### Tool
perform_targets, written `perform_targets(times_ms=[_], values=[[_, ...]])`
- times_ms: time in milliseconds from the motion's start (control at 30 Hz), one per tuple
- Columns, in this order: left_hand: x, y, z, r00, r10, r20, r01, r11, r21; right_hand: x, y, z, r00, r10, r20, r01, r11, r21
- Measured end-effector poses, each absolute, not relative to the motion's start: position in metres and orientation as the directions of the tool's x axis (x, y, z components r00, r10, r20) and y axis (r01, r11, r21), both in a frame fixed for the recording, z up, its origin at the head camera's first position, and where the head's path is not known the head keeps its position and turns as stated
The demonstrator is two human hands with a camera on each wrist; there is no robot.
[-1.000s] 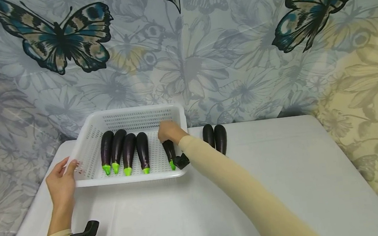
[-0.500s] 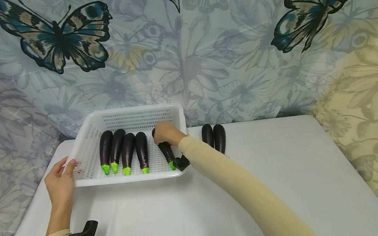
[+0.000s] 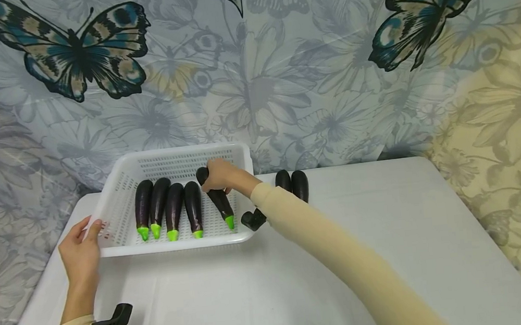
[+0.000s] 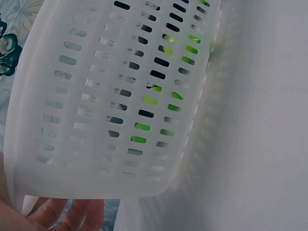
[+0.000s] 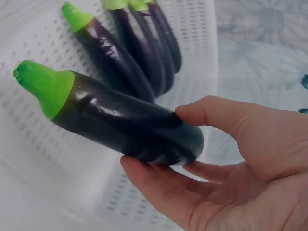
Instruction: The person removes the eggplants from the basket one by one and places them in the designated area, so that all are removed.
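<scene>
A white perforated plastic basket (image 3: 127,249) stands at the back left of the table, its left end gripped by my left hand (image 3: 80,253). In the left wrist view, part of that hand's fingers (image 4: 91,214) shows below the basket wall. Inside the basket several dark purple eggplants (image 3: 174,207) with green stem ends lie side by side. My right hand (image 3: 221,175) holds another eggplant (image 5: 120,118) by its dark rounded end, thumb on one side and fingers on the other. It slants over the basket's right part, green end toward the front.
Two more eggplants (image 3: 292,184) lie on the white table (image 3: 390,234) to the right of the basket, partly hidden by my right sleeve. A patterned cloth wall (image 3: 264,99) with butterflies rises directly behind the table.
My right hand has shifted left and slightly up with the eggplant, which now shows more fully beside the others. My left hand keeps its grip on the basket.
</scene>
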State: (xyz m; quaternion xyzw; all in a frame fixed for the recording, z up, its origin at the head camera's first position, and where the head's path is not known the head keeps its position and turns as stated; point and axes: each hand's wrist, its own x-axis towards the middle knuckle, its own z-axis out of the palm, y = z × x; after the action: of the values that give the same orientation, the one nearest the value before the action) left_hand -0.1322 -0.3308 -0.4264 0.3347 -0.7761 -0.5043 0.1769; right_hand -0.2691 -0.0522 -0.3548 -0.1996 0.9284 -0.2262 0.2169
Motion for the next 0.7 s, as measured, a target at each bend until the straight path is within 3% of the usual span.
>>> perform_targets(times_ms=[467, 700], values=[[-0.131, -0.331, -0.426, -0.714, -0.696, -0.068, -0.342, 0.263, 0.902, -0.272, -0.019, -0.321, -0.819, -0.528, -0.226, -0.264, 0.695, -0.669], [-0.131, -0.330, -0.426, -0.712, -0.699, -0.073, -0.349, 0.261, 0.900, -0.275, 0.000, -0.322, -0.806, -0.526, -0.273, -0.081, 0.554, -0.828]])
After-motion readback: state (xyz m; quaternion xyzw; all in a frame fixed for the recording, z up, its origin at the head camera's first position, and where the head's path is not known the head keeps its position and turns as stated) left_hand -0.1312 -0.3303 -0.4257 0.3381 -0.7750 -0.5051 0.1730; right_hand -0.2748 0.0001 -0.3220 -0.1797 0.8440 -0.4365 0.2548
